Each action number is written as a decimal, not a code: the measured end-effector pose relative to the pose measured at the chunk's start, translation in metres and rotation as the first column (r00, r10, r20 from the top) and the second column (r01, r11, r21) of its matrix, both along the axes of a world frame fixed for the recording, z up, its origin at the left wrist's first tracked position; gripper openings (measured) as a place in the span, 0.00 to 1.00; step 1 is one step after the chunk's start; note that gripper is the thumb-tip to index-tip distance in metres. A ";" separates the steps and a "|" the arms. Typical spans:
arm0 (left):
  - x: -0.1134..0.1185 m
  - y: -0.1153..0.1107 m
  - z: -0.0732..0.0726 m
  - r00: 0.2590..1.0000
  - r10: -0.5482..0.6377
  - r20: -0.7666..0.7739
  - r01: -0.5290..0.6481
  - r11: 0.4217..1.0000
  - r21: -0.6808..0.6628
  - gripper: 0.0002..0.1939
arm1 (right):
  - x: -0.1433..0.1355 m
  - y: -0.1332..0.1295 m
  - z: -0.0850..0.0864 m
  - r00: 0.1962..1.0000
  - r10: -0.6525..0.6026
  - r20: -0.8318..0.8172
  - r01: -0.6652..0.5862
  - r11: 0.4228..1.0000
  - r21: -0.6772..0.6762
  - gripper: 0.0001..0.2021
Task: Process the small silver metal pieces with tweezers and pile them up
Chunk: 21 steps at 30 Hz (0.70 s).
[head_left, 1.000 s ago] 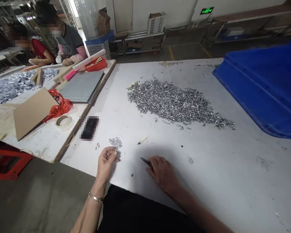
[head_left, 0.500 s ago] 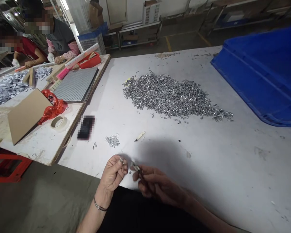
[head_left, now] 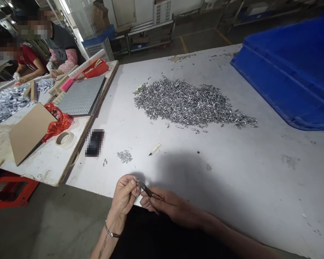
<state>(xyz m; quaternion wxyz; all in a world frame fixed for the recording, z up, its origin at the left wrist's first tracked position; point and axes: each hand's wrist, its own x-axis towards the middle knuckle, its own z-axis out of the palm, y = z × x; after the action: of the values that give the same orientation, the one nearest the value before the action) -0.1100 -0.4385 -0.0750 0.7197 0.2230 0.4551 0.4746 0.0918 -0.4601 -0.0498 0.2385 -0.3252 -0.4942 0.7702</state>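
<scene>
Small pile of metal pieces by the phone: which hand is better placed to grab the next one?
Left, probably. The left hand sits just below the small pile; the right hand lies farther off and grips a dark tool.

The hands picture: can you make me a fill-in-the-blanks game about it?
1. The right hand holds thin, dark ____.
2. The big pile of shiny metal pieces lies on the white ____.
3. The bin at the right is ____ in colour.
4. The left hand has a ____ on its wrist.

Missing words: tweezers; table; blue; bracelet
</scene>
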 end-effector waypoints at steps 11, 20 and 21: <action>-0.001 -0.008 0.000 0.994 -0.016 -0.109 0.026 0.996 0.089 0.16 | -0.003 -0.006 0.000 0.999 -0.044 -0.002 0.044 0.996 0.082 0.21; 0.001 -0.019 0.002 0.960 -0.080 -0.267 0.140 0.967 0.213 0.14 | -0.010 -0.008 -0.010 0.996 -0.033 0.077 0.027 0.997 0.076 0.19; 0.001 -0.020 0.003 0.940 -0.112 -0.322 0.192 0.954 0.229 0.15 | -0.010 -0.008 -0.011 0.996 -0.034 0.077 0.027 0.996 0.087 0.19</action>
<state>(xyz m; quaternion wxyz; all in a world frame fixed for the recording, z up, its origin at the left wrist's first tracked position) -0.1090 -0.4587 -0.0719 0.6403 0.4197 0.4770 0.4316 0.0817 -0.4682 -0.0611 0.2443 -0.3523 -0.5308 0.7311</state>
